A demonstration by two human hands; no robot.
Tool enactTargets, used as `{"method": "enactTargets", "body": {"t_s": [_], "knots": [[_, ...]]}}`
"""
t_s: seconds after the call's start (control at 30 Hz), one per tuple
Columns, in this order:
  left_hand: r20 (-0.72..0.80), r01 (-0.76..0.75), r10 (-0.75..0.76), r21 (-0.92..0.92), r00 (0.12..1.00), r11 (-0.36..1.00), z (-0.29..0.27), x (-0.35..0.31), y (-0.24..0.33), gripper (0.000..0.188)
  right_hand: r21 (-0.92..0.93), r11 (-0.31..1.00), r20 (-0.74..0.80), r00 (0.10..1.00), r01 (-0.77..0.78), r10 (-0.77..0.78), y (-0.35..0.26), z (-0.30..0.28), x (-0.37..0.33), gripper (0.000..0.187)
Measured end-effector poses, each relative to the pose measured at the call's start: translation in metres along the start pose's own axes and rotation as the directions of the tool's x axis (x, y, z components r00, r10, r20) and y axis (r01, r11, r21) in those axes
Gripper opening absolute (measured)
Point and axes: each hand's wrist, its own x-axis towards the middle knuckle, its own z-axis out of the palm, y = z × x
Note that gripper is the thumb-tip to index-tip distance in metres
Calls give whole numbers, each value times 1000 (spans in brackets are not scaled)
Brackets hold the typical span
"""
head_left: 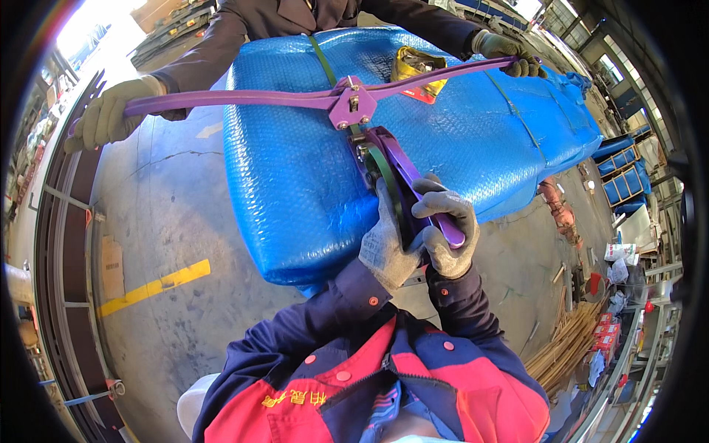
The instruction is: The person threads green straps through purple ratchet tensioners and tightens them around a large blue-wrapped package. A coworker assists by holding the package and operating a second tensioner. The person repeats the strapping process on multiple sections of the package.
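My left hand (384, 247), in a grey knit glove, is closed around the lower part of a strapping tensioner and the green strap (389, 176) running along it. My right hand (449, 225), gloved alike, grips the tensioner's purple lever (402, 164) near its end. The tool rests against the near side of a large bundle in blue bubble wrap (295, 170). Just beyond it, a purple long-handled strap sealer (351, 105) sits on the strap on top. A co-worker across the bundle holds its handles spread wide, one in each gloved hand (111, 111).
A yellow and red packet (415, 68) lies on the bundle behind the sealer's handle. More green straps (517, 114) cross the bundle to the right. Dark metal profiles (63, 258) line the left. Bamboo-like sticks (565, 343) and red boxes (607, 336) lie at the right.
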Motion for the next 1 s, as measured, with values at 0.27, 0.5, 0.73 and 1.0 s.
{"method": "enactTargets", "body": {"t_s": [0.27, 0.5, 0.73, 1.0], "knots": [[33, 54, -49, -167, 998, 984, 3, -1, -7, 117, 15, 998, -43, 997, -64, 64, -1, 3, -5, 45], [49, 119, -114, -99, 992, 988, -2, -4, 3, 115, -24, 994, -127, 987, -104, 100, -10, 11, -9, 49], [118, -103, 84, 173, 989, 980, 6, -5, -8, 102, -54, 993, -104, 990, -104, 98, -10, 8, -7, 45], [98, 10, 18, -274, 995, 962, 10, -7, -19, 101, -56, 997, 4, 998, -59, 59, -13, -2, 1, 34]]}}
